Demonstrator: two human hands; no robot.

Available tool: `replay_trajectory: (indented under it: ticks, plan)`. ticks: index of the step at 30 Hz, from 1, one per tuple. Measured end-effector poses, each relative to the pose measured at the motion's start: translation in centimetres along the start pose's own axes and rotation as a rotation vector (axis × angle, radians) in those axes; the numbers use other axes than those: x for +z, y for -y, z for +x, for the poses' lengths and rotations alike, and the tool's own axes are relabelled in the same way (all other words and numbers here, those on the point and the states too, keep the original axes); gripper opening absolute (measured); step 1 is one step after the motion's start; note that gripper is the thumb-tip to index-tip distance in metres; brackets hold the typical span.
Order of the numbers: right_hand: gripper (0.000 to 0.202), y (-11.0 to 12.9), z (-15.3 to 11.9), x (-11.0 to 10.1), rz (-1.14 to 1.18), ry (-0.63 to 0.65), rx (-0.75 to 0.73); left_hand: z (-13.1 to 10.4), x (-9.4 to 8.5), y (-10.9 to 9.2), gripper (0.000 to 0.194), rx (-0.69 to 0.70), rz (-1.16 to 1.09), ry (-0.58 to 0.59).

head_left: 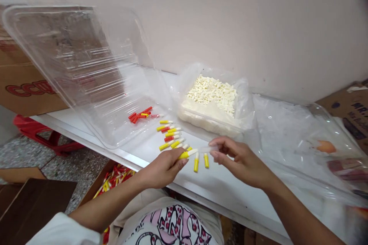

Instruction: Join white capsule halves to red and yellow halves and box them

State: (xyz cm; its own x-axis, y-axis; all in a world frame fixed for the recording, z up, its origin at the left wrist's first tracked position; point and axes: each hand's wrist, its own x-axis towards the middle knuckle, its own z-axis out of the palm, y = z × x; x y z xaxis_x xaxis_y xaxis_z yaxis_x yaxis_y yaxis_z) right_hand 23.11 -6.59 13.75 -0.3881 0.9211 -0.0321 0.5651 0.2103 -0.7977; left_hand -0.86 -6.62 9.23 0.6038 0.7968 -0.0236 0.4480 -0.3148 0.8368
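My left hand (pixel 166 165) pinches a small yellow tube with a white stick (pixel 188 154) coming out of its end, pointing right. Between the thumb and fingers of my right hand (pixel 237 157) is a clear plastic cap (pixel 204 149), its open end close to the white tip; whether they touch, I cannot tell. Below them lie two yellow tubes with white ends (pixel 196 162). A row of several yellow and red tubes with white ends (pixel 169 138) lies beyond my left hand. Farther left is a small heap of empty red tubes (pixel 138 115) with some yellow.
A plastic-lined tub of short white sticks (pixel 212 93) stands behind my hands. A large clear tray (pixel 86 76) leans at the left; another clear tray (pixel 290 138) lies right. Below the table's front edge (pixel 129 160) sits a box of finished-looking red and yellow tubes (pixel 116 176).
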Motion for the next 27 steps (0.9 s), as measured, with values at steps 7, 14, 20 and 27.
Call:
replay_trajectory:
  ticks: [7,14,20,27]
  plan:
    - [0.026,0.0,1.2,2.2,0.209,-0.019,-0.030,-0.5,-0.9,-0.3,0.028,0.029,-0.046,0.011]
    - [0.025,1.2,1.2,2.0,0.206,-0.225,-0.144,-0.5,-0.2,-0.7,0.026,0.071,-0.053,0.001]
    - [0.035,0.9,0.1,1.0,-0.285,0.018,-0.180,-0.7,-0.9,-0.5,0.023,0.007,0.068,-0.019]
    - [0.015,0.9,0.2,2.4,-0.204,0.089,-0.357,-0.3,-1.2,-1.0,0.028,0.120,0.035,0.059]
